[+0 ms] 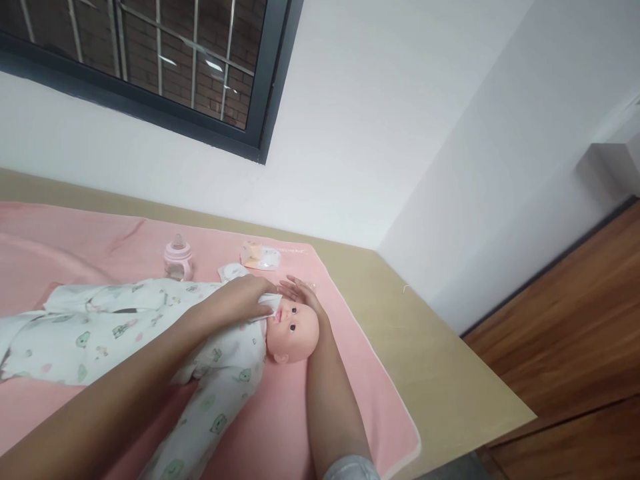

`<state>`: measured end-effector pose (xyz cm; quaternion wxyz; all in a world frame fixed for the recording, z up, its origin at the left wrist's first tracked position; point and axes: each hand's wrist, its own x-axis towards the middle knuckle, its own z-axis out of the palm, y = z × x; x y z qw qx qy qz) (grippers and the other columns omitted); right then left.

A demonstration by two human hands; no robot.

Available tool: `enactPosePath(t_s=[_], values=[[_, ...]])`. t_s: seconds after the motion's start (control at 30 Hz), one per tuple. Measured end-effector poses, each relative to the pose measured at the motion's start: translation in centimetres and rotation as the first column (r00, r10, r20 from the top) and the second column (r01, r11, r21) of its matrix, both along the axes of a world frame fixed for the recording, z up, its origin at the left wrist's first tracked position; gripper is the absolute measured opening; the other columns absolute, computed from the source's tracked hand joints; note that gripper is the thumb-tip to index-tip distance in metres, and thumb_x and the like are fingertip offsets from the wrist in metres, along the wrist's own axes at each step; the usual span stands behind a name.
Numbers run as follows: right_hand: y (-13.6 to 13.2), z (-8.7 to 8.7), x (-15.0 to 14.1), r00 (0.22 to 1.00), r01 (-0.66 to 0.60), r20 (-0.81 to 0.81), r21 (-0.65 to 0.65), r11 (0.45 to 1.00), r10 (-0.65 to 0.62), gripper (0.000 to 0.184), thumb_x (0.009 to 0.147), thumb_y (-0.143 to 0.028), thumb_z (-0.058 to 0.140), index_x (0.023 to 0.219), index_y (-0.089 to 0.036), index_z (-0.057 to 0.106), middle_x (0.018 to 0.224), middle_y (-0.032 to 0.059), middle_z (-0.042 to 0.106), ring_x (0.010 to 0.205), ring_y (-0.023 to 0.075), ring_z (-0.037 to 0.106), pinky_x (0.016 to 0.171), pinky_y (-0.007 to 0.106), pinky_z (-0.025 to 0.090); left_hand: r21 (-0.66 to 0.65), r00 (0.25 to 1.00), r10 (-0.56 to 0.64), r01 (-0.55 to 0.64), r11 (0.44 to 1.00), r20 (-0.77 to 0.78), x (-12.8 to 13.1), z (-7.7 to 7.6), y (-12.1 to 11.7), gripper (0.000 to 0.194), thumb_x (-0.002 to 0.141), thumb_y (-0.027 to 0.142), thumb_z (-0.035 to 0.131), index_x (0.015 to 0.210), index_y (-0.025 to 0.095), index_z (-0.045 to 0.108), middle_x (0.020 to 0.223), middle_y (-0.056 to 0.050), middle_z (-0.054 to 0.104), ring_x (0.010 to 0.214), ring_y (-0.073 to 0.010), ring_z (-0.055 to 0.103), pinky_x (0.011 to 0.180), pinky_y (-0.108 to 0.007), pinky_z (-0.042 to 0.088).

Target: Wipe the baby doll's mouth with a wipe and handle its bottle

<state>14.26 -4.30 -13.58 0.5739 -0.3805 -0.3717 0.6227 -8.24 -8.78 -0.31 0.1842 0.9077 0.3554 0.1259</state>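
A baby doll [299, 335] lies on its back with its bald head toward the right, dressed in a white sleepsuit [220, 373] printed with green and pink figures. My left hand [244, 298] pinches a white tissue or cloth [270, 303] against the doll's mouth and chin. On the far side of the head, my right hand [301, 292] rests with its fingers stretched out, the wrist curving around the crown. Part of the doll's face and neck is covered by the white piece and my left fingers.
A pink baby bottle [179, 260] stands on the pink mat [370, 387] beyond the doll's body. Near it lies a small orange and white pack [260, 256]. The mat covers a beige tabletop [400, 320], with a wall and a barred window [195, 67] behind. Wooden panels [575, 320] are at right.
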Motion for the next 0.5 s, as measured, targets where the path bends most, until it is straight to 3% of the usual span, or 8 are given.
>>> enactPosePath(t_s=[0.5], values=[[-0.45, 0.38, -0.27, 1.000, 0.009, 0.007, 0.001, 1.000, -0.009, 0.034, 0.074, -0.037, 0.065, 0.106, -0.025, 0.063, 0.104, 0.0044, 0.071, 0.108, 0.0210, 0.063, 0.103, 0.042, 0.043, 0.032, 0.996, 0.042, -0.044, 0.999, 0.075, 0.46, -0.96, 0.24, 0.011, 0.075, 0.026, 0.049, 0.065, 0.020, 0.049, 0.075, -0.004, 0.066, 0.072, -0.0238, 0.061, 0.057, -0.030, 0.034]])
